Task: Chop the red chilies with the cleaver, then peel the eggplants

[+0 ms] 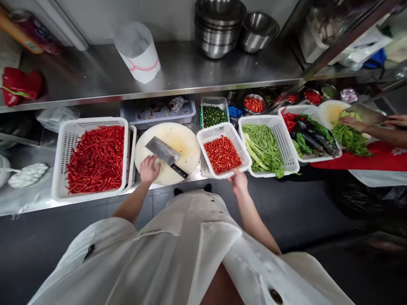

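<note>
Over the round cutting board point(189, 144) the way in from the front edge of the tabletop point(22, 203) is open, with bare surface on both sides of the cleaver point(162, 150) lying slantwise across it, though the left hand point(149, 168) takes up the near left part. The basket of whole red chilies point(57, 163) walls off the left side and the basket of chopped chilies point(233, 132), with the right hand point(239, 183) on its near rim, the right; behind, the blue-gray tray point(149, 123) and raised steel shelf point(178, 67) limit reach.

A long grey metal shelf point(181, 70) fronts a pale-grey wall point(173, 23). Dark-grey tiled floor point(270, 203) lies below the front edge of a shiny metal bench point(38, 197).
</note>
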### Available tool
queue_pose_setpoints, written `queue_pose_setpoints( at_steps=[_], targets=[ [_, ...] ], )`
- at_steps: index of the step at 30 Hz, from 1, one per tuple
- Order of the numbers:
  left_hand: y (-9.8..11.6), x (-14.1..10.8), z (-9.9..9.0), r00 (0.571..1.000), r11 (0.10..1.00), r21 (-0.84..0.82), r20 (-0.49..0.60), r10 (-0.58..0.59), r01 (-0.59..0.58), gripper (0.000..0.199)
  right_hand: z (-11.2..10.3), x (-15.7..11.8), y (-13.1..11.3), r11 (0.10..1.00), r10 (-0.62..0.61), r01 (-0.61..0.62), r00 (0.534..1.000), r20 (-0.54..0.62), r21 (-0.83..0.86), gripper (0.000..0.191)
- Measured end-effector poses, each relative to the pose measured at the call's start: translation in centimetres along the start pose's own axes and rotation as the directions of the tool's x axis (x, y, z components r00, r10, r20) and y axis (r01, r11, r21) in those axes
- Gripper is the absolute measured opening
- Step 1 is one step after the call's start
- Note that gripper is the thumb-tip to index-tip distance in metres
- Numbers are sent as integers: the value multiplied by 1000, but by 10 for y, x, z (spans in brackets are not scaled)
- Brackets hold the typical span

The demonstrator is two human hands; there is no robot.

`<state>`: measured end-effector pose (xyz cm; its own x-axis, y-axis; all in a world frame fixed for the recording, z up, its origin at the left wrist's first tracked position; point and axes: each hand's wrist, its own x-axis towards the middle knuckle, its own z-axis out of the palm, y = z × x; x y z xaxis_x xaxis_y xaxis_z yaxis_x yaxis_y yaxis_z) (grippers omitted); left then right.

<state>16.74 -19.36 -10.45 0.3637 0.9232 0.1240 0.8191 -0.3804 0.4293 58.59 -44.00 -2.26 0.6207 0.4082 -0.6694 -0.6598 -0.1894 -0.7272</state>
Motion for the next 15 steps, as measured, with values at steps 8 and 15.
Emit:
queue_pose_setpoints(
  at_steps=[8,15],
  targets=[
    [4,0,-4,1000,1000,19,21,-12,11,54,-10,-3,7,999,43,-44,999,24,30,27],
    [17,1,-10,999,996,75,27,-41,38,56,-29,24,-52,999,51,-50,985,163,-10,16]
  ],
)
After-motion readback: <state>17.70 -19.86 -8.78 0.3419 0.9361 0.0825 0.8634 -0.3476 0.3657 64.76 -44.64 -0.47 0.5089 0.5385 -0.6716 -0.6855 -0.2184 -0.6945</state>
